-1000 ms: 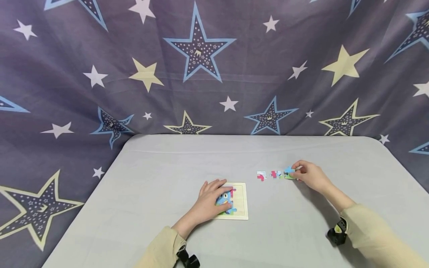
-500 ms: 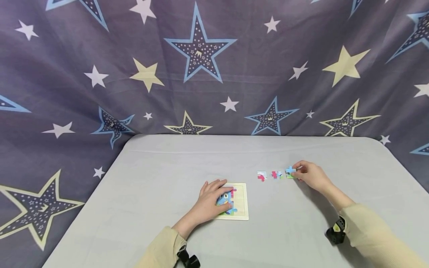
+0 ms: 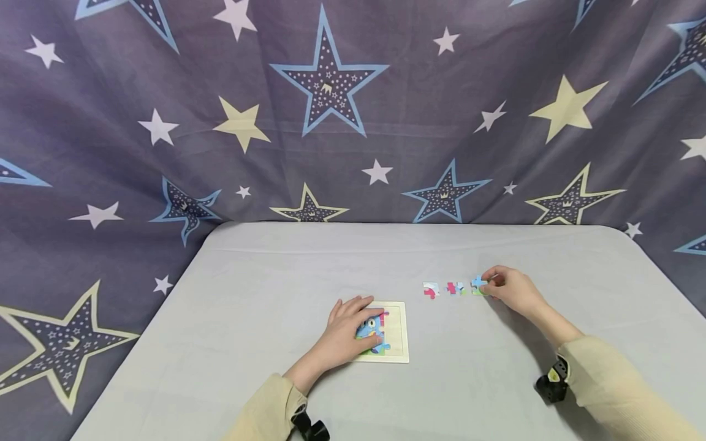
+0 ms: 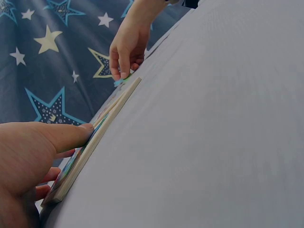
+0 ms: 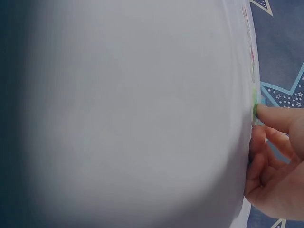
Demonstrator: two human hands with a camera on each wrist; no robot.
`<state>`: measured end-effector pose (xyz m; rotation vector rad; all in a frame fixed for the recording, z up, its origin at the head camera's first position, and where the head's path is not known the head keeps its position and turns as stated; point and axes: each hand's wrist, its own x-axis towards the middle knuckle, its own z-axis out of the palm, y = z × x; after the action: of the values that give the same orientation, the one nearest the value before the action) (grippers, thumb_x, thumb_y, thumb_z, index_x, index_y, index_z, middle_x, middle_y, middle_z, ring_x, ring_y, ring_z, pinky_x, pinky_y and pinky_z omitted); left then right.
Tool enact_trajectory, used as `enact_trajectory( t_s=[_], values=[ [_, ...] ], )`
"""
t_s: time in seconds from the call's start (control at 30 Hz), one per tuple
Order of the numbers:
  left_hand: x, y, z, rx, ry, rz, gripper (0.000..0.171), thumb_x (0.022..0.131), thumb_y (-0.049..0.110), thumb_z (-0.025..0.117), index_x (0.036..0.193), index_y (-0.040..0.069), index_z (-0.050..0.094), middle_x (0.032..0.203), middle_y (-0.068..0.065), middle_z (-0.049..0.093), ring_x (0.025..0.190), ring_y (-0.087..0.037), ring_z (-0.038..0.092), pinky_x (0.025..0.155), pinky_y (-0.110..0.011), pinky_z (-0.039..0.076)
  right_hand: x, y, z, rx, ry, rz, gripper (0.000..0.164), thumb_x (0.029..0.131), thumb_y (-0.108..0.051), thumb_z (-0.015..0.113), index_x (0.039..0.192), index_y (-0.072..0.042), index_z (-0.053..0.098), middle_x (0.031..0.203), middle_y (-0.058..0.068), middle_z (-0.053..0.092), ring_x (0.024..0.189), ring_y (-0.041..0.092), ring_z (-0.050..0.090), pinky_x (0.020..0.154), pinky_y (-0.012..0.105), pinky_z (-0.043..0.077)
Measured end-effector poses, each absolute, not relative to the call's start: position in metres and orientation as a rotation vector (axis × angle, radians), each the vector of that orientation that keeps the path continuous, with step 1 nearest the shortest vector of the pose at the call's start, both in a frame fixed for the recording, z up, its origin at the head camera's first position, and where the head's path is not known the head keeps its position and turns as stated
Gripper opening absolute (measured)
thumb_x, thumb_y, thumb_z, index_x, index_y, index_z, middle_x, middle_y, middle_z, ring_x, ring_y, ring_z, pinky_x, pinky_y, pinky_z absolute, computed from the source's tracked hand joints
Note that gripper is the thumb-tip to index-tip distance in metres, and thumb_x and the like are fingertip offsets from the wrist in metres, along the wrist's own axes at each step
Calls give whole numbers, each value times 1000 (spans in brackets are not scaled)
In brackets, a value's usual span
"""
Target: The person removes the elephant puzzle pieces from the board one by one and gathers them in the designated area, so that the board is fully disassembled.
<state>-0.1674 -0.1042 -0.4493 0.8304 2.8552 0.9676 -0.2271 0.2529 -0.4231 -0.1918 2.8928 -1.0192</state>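
Observation:
My left hand (image 3: pixel 343 332) lies over the left part of a light wooden puzzle tray (image 3: pixel 398 351), its fingers spread and fairly straight. The thumb touches the partly filled blue picture (image 3: pixel 371 327), as the left wrist view also shows; the hand hides the picture's left side. Farther right, my right hand (image 3: pixel 514 288) pinches a blue and green jigsaw piece (image 3: pixel 477 282) between thumb and forefinger, close to the tabletop. In the right wrist view, the thumb presses the piece's green part (image 5: pixel 256 110), while the other fingers curl beneath.
Left of the pinched piece lie a white and red jigsaw piece (image 3: pixel 431 290) and some smaller-looking red and blue pieces (image 3: pixel 455 288). All are on a pale cloth-covered table (image 3: pixel 309 263). A dark star-patterned curtain (image 3: pixel 386 141) hangs behind it.
The blue and green piece has shifted very slightly right within the right hand's pinch, and a red bit beneath that hand is now hidden. The left hand stays on the tray.

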Motion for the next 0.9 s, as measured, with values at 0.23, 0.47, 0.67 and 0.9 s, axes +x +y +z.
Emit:
enact_trajectory(
  t_s=[0.23,0.47,0.67,0.9],
  values=[
    [-168,-104,-449,827,2853,966,48,83,33,63,128,17,53,141,-10,38,134,-32,25,108,-56,6,-228,253,-424,-212,2909,-1002,22,85,-19,61,99,-2,60,76,2,58,66,14,51,61,28,39],
    [-167,-104,-448,823,2846,966,48,83,33,64,127,18,53,142,-10,38,134,-32,24,109,-56,5,-227,252,-424,-190,2899,-1007,21,86,-19,60,99,-2,61,76,2,59,65,14,50,59,28,39],
    [-167,-104,-448,825,2853,958,49,83,33,64,128,18,53,142,-10,38,134,-31,25,109,-56,5,-225,247,-423,-164,2933,-1023,21,86,-19,60,97,-2,61,74,2,57,63,14,49,56,27,39],
    [-167,-105,-449,837,2850,968,49,83,33,63,128,18,53,142,-9,38,134,-32,25,109,-56,5,-218,230,-417,-207,3023,-987,16,84,-18,61,93,-5,63,71,1,55,62,13,48,56,26,37]
  ],
)
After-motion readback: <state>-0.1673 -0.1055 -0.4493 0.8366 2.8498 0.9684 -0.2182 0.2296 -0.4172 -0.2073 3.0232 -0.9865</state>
